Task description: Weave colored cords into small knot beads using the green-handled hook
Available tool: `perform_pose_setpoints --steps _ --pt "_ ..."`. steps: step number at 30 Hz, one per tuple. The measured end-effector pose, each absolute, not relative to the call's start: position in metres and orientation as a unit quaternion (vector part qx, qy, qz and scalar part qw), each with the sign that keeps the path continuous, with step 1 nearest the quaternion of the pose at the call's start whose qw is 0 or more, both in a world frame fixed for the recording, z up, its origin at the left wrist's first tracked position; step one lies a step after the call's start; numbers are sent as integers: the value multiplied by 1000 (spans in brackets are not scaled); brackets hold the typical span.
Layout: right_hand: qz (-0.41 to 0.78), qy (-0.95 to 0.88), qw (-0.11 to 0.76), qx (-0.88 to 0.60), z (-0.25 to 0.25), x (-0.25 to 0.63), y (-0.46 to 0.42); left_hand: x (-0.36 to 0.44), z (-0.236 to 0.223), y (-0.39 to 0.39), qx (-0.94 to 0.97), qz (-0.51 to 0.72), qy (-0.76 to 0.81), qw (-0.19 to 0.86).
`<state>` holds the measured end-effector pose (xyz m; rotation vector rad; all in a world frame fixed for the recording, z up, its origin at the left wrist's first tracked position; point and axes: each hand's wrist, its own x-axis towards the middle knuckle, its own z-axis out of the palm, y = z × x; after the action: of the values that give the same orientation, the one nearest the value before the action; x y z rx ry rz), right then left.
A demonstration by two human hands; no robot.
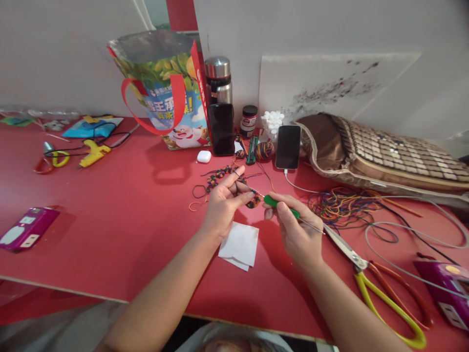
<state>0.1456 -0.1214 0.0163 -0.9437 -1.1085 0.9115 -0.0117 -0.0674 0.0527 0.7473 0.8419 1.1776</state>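
Note:
Over the middle of the red table, my left hand (225,203) pinches a dark multicoloured crochet strip (253,201) between thumb and fingers, with a strand of yarn over the raised index finger. The rest of the piece trails onto the table behind that hand. My right hand (298,230) is closed on a crochet hook (271,200) with a green grip; its thin metal tip reaches to the strip, and its other end sticks out past the palm. Whether the tip sits inside a stitch is too small to tell.
Folded white paper (240,244) lies below my hands. Large scissors (366,269) and tangled yarn (344,208) are at the right. Behind stand two phones (222,129), a yarn ball (264,150), a bag (164,98) and a flask (219,80). A yellow glue gun (94,152) lies left.

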Motion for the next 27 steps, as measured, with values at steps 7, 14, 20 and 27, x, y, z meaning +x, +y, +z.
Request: perform_pose_setpoints --steps 7,14,20,27 --pt "410 -488 652 -411 18 144 -121 -7 53 -71 316 521 379 696" --pt "457 -428 673 -395 22 139 -120 -2 53 -74 226 489 356 763" --pt "544 -321 687 -358 30 137 -117 3 53 -78 224 525 347 744" --pt "585 -271 673 -362 28 136 -112 3 56 -79 290 542 383 690"
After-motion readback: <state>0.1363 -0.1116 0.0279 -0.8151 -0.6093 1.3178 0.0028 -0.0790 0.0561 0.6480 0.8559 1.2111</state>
